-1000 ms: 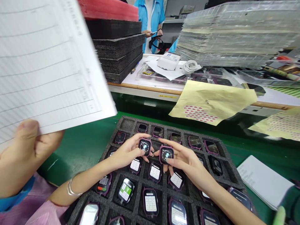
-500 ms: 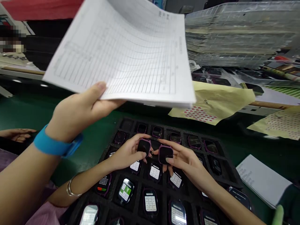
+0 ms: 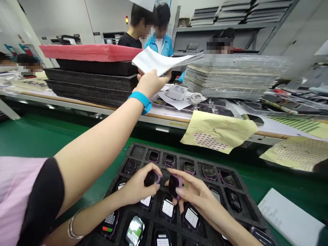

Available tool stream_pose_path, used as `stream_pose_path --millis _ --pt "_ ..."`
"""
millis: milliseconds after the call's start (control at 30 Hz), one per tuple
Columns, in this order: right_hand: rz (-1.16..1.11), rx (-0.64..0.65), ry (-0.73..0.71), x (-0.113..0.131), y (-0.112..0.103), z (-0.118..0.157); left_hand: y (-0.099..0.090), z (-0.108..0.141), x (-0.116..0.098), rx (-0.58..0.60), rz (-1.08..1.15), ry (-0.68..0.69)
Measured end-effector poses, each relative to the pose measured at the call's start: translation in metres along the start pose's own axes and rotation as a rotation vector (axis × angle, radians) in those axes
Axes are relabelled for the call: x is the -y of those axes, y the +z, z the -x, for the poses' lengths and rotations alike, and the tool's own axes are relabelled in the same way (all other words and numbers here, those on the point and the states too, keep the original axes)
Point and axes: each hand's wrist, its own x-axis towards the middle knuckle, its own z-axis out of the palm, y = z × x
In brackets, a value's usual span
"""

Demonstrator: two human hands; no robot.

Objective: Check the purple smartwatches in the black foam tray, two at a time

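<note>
Head view: two watches are held low in the scene, one per hand, both dark-screened and purple-cased. Toward 7 o'clock, the left hand (image 3: 139, 184) pinches one watch (image 3: 151, 178) between thumb and fingers; toward 6 o'clock, the right hand (image 3: 194, 191) grips the other watch (image 3: 175, 187), its screen turned to the left hand. The two watches are apart, both over one black foam tray (image 3: 179, 201) spanning 5 to 7 o'clock. Five dark-screened watches sit along its far edge, beside one bare compartment at the far left corner.

One other person's arm (image 3: 97, 145), with one blue wristband (image 3: 140, 99), enters from 8 o'clock and holds a stack of paper (image 3: 161, 60) at 12 o'clock. Black foam trays (image 3: 92, 89) are piled at 10 o'clock, clear plastic trays (image 3: 235, 77) at 2 o'clock. Two yellow sheets (image 3: 219, 130) hang toward 3 o'clock; one white pad (image 3: 290, 217) lies at 4 o'clock.
</note>
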Motion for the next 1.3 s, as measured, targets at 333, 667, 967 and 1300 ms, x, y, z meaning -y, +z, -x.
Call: stream_pose_path --millis 333,667,967,1300 --pt "0.088 -0.070 0.049 0.004 0.007 0.002 -0.001 0.005 -0.001 0.123 0.005 -0.077" --pt "0.097 -0.087 0.052 0.010 0.010 0.002 -0.004 0.004 -0.002 0.101 -0.049 0.000" --pt "0.109 -0.026 0.060 0.003 -0.002 0.000 -0.005 0.005 -0.002 0.116 -0.036 0.034" --pt "0.129 -0.034 0.069 0.007 0.002 0.002 -0.005 0.005 -0.004 0.111 -0.049 0.001"
